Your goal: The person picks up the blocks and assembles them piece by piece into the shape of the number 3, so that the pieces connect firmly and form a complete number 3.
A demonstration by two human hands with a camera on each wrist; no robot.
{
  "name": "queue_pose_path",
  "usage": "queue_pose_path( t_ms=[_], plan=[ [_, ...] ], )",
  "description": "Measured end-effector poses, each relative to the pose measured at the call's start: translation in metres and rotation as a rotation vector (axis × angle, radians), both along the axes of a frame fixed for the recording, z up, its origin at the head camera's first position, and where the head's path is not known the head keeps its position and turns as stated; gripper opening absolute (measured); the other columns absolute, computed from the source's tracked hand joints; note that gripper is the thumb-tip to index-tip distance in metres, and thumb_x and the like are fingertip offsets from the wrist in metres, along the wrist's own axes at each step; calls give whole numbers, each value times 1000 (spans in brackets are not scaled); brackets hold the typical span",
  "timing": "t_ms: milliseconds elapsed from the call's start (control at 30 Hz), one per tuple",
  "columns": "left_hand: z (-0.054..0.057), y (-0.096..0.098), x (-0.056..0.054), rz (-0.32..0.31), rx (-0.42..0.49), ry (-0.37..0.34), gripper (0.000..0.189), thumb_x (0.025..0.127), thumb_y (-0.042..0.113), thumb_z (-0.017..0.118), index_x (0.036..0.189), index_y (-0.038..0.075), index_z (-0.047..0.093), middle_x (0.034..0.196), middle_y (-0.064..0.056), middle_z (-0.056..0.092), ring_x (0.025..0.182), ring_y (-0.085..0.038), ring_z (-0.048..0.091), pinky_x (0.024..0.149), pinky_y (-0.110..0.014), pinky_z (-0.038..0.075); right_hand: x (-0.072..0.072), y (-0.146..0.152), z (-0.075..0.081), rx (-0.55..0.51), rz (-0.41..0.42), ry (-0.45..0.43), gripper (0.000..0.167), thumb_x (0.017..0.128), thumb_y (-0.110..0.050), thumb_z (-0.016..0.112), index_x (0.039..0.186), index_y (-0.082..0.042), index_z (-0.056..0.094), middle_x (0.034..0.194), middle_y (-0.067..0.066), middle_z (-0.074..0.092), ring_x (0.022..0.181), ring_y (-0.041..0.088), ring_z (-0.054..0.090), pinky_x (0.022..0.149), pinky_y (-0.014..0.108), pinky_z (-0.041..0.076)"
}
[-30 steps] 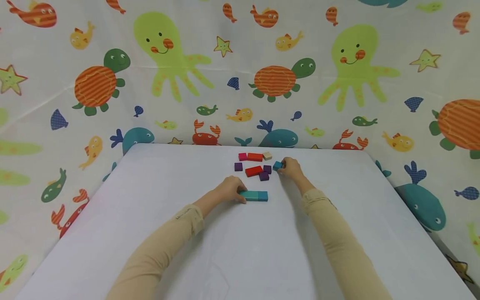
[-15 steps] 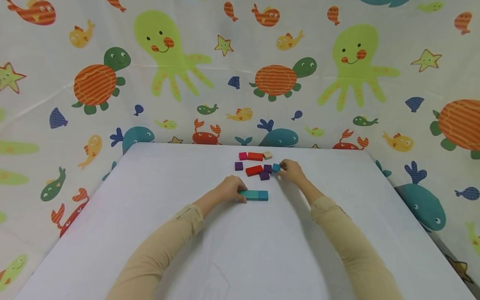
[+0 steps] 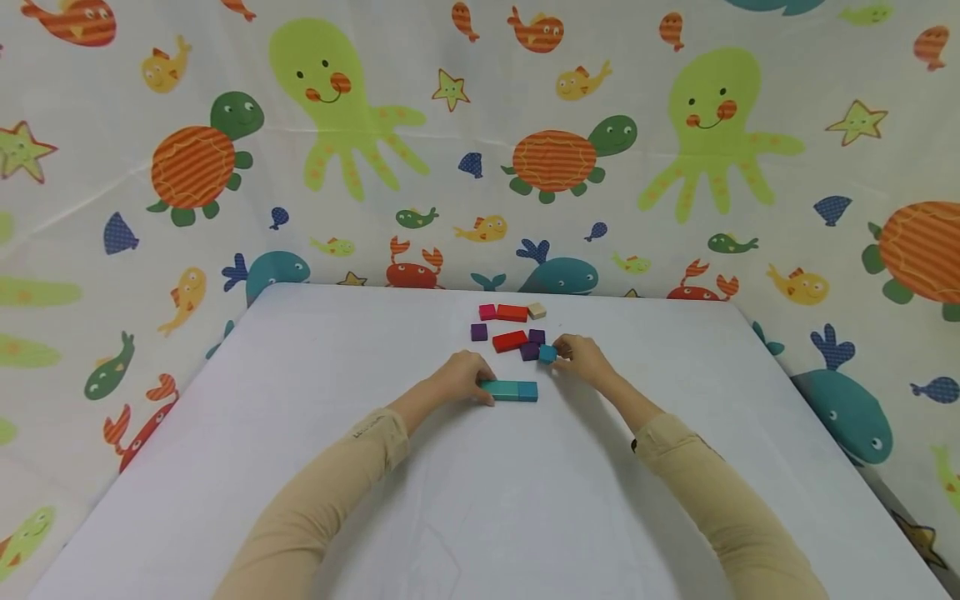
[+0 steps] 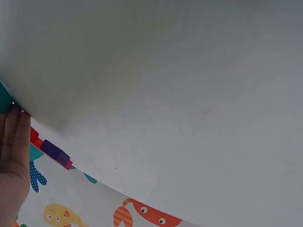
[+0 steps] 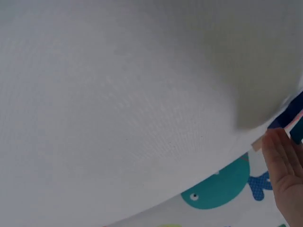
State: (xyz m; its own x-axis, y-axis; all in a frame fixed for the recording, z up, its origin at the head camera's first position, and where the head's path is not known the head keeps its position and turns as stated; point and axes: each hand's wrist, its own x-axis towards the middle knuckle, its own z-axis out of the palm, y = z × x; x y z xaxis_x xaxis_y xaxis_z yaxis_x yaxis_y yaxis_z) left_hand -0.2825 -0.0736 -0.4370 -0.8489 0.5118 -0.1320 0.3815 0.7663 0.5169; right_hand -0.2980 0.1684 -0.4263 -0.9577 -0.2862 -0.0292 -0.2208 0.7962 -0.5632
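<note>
My left hand [image 3: 456, 377] grips the left end of a teal block [image 3: 504, 390] lying on the table; the fingers hide that end. A blue block [image 3: 528, 391] touches its right end, in line with it. Farther back, my right hand [image 3: 588, 360] pinches a blue cube [image 3: 547, 354] just right of a dark purple cube [image 3: 529, 352]. In the left wrist view, the left hand [image 4: 14, 156] shows beside a bit of the teal block [image 4: 4, 100]. At the right wrist view's edge, the right hand [image 5: 286, 175] is partly cut off, with the blue cube [image 5: 297, 131] by its fingertips.
Behind the hands lie a red block [image 3: 510, 342], two more purple cubes [image 3: 479, 332], another red block [image 3: 512, 313], a pink cube [image 3: 487, 312] and a pale wooden block [image 3: 537, 311]. White cloth covers the table [image 3: 480, 500]. A sea-animal patterned curtain [image 3: 465, 83] hangs behind it.
My right hand has brought the blue cube nearer and slightly left, from right of the back purple cube to beside the front one. The left hand stays on the teal block.
</note>
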Motion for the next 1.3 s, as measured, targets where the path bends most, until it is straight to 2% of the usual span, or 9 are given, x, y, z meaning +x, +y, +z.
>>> queue_pose_path(
  t_ms=[233,500,800,1300],
  plan=[
    [1,1,0,1,4,0,38,75,22,80,108,6,71,97,-6,72,81,-13,60,76,-23,53,7,0,-5,22,103,3,34,85,-6,68,115,6,59,112,22,64,100,30,60,93,41,50],
    [-1,1,-1,13,5,-13,38,74,22,80,108,7,71,97,-6,72,82,-13,61,76,-24,53,10,-1,-9,20,146,2,29,85,-4,67,113,5,61,112,21,65,106,32,61,93,42,50],
    [-1,0,-3,-7,1,-4,38,74,23,80,108,7,71,98,-6,72,81,-13,61,76,-23,53,12,-4,-7,44,131,-10,33,84,-4,68,115,6,60,113,21,65,106,32,60,94,42,49],
    [-1,0,-3,2,-5,-14,40,75,23,80,109,7,71,98,-6,72,81,-13,61,76,-23,53,12,-7,-6,107,141,-9,32,82,-7,71,112,3,64,110,18,66,101,29,60,94,41,50]
  ],
)
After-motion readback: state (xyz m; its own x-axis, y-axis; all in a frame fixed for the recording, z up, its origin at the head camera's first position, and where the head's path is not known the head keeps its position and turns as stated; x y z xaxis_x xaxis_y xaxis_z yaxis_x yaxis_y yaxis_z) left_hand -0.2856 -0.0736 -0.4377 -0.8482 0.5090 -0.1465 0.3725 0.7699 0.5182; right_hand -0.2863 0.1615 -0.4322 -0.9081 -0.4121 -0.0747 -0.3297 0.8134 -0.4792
